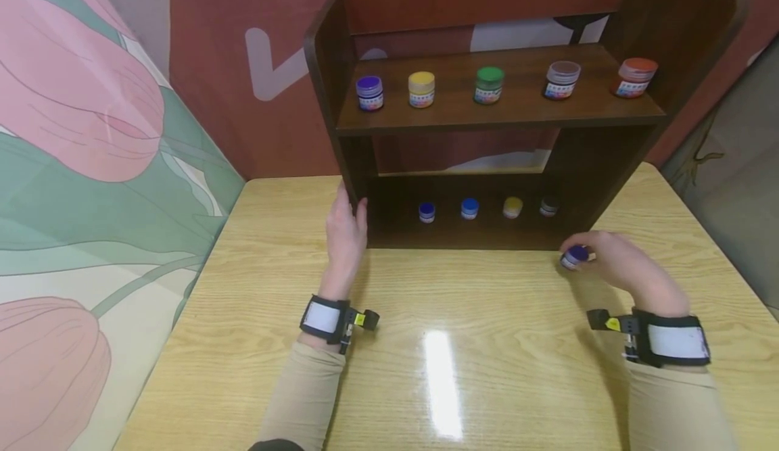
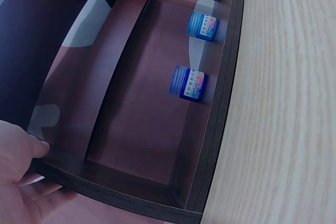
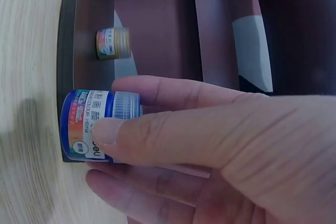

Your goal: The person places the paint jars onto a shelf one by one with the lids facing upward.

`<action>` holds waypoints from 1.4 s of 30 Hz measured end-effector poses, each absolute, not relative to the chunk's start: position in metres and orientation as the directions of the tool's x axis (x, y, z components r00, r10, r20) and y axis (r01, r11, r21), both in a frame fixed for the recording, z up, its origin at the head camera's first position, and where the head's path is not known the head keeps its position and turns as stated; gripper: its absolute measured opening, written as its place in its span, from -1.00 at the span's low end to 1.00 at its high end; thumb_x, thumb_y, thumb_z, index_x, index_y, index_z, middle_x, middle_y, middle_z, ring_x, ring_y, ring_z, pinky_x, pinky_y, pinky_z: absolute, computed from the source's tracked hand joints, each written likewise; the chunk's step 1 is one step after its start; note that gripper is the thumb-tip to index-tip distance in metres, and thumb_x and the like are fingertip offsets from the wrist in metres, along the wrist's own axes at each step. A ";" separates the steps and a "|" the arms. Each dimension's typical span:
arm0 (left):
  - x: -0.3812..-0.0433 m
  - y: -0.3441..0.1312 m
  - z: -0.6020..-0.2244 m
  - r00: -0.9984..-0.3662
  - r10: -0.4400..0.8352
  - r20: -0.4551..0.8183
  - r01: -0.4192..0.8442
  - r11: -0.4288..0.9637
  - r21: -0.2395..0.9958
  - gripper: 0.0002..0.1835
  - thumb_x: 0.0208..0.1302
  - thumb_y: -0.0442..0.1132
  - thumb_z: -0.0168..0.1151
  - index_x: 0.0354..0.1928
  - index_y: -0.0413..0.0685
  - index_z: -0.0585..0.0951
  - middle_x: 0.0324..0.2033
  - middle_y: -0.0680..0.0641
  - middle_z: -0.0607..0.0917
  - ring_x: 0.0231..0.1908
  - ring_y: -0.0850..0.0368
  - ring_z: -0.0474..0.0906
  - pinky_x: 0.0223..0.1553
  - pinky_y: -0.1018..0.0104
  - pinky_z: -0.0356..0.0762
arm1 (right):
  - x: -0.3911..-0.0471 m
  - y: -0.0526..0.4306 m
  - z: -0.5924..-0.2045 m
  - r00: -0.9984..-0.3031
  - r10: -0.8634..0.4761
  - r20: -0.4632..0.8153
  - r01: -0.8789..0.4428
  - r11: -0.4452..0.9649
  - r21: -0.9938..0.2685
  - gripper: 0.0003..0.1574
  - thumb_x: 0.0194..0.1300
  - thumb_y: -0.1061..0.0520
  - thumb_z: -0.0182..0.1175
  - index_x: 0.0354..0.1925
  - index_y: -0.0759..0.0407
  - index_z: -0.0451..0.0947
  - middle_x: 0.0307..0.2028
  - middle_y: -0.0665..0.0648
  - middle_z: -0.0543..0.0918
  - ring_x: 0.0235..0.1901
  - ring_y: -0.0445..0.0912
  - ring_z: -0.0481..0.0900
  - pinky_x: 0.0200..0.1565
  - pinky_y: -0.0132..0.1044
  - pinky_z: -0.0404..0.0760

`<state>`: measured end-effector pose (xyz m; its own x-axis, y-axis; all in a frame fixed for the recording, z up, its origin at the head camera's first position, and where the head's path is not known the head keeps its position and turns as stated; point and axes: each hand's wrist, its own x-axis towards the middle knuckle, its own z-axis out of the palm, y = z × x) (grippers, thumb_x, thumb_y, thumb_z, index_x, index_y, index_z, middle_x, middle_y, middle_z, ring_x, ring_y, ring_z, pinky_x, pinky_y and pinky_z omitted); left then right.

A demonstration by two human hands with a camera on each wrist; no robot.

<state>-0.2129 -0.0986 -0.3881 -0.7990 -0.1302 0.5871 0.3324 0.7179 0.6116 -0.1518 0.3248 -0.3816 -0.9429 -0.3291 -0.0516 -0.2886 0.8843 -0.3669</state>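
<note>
A dark wooden shelf (image 1: pixel 499 126) with two levels stands on the table. My left hand (image 1: pixel 345 231) grips its left side panel low down, the thumb (image 2: pixel 38 148) on the inner face and the fingers behind the panel. In my right hand (image 1: pixel 621 265) is a small dark blue paint jar (image 3: pixel 86 124), pinched between thumb and fingers just in front of the shelf's lower right corner. On the lower level sit a dark blue jar (image 1: pixel 427 213), a blue jar (image 1: pixel 469 209), a yellow jar (image 1: pixel 512 207) and a dark jar (image 1: pixel 548 207).
Along the upper level stand a purple jar (image 1: pixel 369 93), a yellow-lidded jar (image 1: pixel 421 90), a green jar (image 1: pixel 489 86), a clear-lidded jar (image 1: pixel 561 80) and a red jar (image 1: pixel 635 78). The light wooden table (image 1: pixel 274 262) meets a painted wall (image 1: pixel 262 133) behind the shelf.
</note>
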 end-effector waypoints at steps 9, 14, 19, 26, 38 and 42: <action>-0.215 -0.099 -0.390 -0.793 -0.121 0.597 0.346 0.717 0.605 -0.54 0.42 -0.26 0.09 0.30 -0.23 0.38 0.09 -0.28 0.64 0.10 -0.14 0.59 0.11 0.00 0.57 | -0.154 0.314 -0.386 -0.918 -0.396 0.010 -0.371 0.849 -0.376 -0.67 0.07 0.36 0.34 -0.12 0.28 0.68 -0.16 0.43 0.71 -0.12 0.36 0.62 -0.08 0.27 0.56; -0.215 -0.099 -0.390 -0.794 -0.122 0.595 0.345 0.715 0.608 -0.53 0.42 -0.26 0.09 0.31 -0.22 0.37 0.10 -0.27 0.63 0.11 -0.13 0.59 0.11 0.00 0.57 | -0.155 0.307 -0.390 -0.909 -0.417 0.005 -0.386 0.835 -0.392 -0.68 0.09 0.35 0.34 -0.11 0.33 0.68 -0.14 0.44 0.71 -0.09 0.37 0.62 -0.06 0.27 0.58; -0.214 -0.099 -0.389 -0.803 -0.130 0.582 0.331 0.715 0.615 -0.51 0.42 -0.27 0.09 0.35 -0.21 0.34 0.12 -0.27 0.62 0.13 -0.12 0.58 0.11 -0.01 0.57 | -0.156 0.298 -0.393 -0.904 -0.427 -0.004 -0.389 0.829 -0.402 -0.67 0.13 0.32 0.34 -0.08 0.36 0.67 -0.12 0.43 0.71 -0.06 0.37 0.61 -0.02 0.28 0.56; -0.214 -0.099 -0.389 -0.802 -0.126 0.584 0.330 0.721 0.609 -0.51 0.42 -0.27 0.08 0.35 -0.20 0.34 0.12 -0.26 0.63 0.12 -0.11 0.58 0.10 0.01 0.58 | -0.157 0.290 -0.394 -0.880 -0.469 0.079 -0.462 0.804 -0.374 -0.68 0.17 0.31 0.32 -0.06 0.34 0.67 -0.12 0.39 0.72 -0.06 0.31 0.63 -0.03 0.23 0.59; -0.215 -0.099 -0.389 -0.803 -0.130 0.581 0.328 0.718 0.614 -0.51 0.42 -0.27 0.09 0.34 -0.21 0.34 0.11 -0.27 0.63 0.12 -0.13 0.58 0.10 -0.02 0.58 | -0.161 0.281 -0.402 -0.818 -0.492 0.299 -0.574 0.742 -0.347 -0.65 0.10 0.34 0.35 -0.08 0.36 0.68 -0.18 0.32 0.75 -0.14 0.24 0.68 -0.10 0.18 0.64; -0.215 -0.099 -0.390 -0.803 -0.131 0.581 0.328 0.717 0.615 -0.50 0.42 -0.27 0.09 0.35 -0.21 0.34 0.12 -0.27 0.63 0.12 -0.13 0.58 0.09 -0.02 0.58 | -0.163 0.278 -0.403 -0.781 -0.493 0.383 -0.614 0.717 -0.330 -0.65 0.05 0.39 0.36 -0.11 0.36 0.68 -0.20 0.33 0.73 -0.16 0.24 0.67 -0.12 0.18 0.64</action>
